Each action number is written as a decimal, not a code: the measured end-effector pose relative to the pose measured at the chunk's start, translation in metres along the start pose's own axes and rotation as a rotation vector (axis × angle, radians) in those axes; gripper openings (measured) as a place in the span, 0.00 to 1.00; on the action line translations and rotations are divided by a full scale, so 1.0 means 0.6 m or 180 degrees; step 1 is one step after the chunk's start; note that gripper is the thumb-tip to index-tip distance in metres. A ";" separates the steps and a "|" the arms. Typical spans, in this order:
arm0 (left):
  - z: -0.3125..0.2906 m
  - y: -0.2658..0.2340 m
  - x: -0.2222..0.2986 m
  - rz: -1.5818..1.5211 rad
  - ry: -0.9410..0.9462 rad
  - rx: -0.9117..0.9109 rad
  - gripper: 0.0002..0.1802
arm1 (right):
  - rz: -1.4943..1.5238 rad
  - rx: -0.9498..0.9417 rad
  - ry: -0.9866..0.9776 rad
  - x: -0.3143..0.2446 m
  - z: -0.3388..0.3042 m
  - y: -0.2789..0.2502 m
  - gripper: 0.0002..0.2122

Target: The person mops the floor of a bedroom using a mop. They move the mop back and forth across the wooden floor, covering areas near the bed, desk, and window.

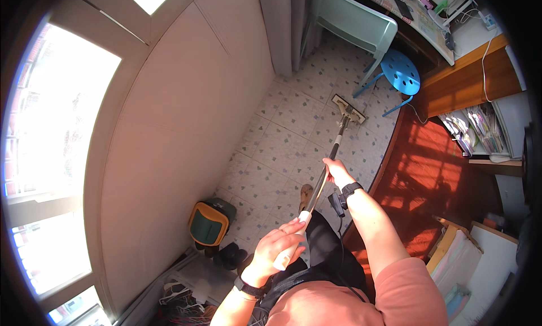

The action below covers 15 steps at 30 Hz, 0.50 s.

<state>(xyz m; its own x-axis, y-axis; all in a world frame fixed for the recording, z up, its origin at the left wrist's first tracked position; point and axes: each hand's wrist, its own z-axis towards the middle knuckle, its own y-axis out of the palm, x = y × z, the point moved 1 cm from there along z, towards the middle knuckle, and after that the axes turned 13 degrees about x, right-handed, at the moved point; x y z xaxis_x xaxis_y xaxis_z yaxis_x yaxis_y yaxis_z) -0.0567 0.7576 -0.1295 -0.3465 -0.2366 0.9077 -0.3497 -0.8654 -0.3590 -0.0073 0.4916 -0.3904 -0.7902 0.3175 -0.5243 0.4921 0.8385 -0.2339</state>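
Observation:
Both of my hands are closed round the long handle of a floor mop (320, 186). My left hand (278, 248) wraps the white grip near its upper end, close to my body. Lower down the pole, my right hand (337, 173) grips the grey shaft. The flat rectangular mop head (349, 109) rests on the patterned tile floor (288, 135), near the legs of a blue stool. A dark band sits on each wrist, and a small black device (337, 203) hangs by my right wrist.
Ahead stand a blue round stool (401, 72), a pale green chair (355, 24) and a cluttered desk (420, 15). A green-and-yellow bin (210, 223) is by the left wall (175, 117). Reddish wooden flooring (415, 179) and shelves of papers (480, 128) lie to the right.

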 end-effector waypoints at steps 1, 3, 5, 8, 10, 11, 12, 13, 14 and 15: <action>0.015 0.021 -0.010 -0.0100 -0.0004 -0.0068 0.15 | -0.0399 0.0190 -0.0061 -0.006 0.019 -0.015 0.17; 0.020 0.036 -0.018 -0.0124 -0.0119 -0.0282 0.15 | -0.0381 0.0320 0.0046 -0.005 0.037 -0.021 0.17; 0.001 0.028 -0.022 -0.0083 -0.0016 0.0003 0.14 | -0.0764 0.0132 0.0040 0.007 0.031 -0.013 0.17; -0.062 -0.012 -0.022 0.0431 0.0552 0.0032 0.14 | -0.1194 0.0240 0.0266 0.049 -0.020 0.034 0.18; -0.133 -0.059 -0.011 0.0554 0.0558 0.0000 0.14 | -0.1187 0.0074 0.0197 0.103 -0.083 0.070 0.18; -0.173 -0.085 -0.004 0.0573 0.0518 0.0003 0.13 | -0.1339 -0.0196 0.0338 0.130 -0.115 0.092 0.17; -0.217 -0.124 0.005 0.0461 0.0075 -0.0009 0.13 | -0.1364 -0.0270 0.0275 0.164 -0.159 0.122 0.17; -0.265 -0.160 0.020 0.0347 -0.0461 -0.0045 0.13 | -0.1464 -0.0547 0.0314 0.197 -0.201 0.147 0.17; -0.310 -0.200 0.038 0.0285 -0.0612 0.0069 0.12 | -0.1822 -0.0725 0.0409 0.225 -0.242 0.177 0.18; -0.354 -0.237 0.060 0.0190 -0.0832 0.0151 0.12 | -0.1860 -0.0879 0.0379 0.258 -0.293 0.210 0.19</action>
<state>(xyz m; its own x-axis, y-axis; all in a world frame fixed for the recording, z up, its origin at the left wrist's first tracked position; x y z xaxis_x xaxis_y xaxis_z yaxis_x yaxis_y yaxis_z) -0.2042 0.9660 -0.0922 -0.1266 -0.3884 0.9127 -0.2920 -0.8648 -0.4085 -0.1319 0.7244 -0.3572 -0.9418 -0.1913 -0.2765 -0.1298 0.9655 -0.2257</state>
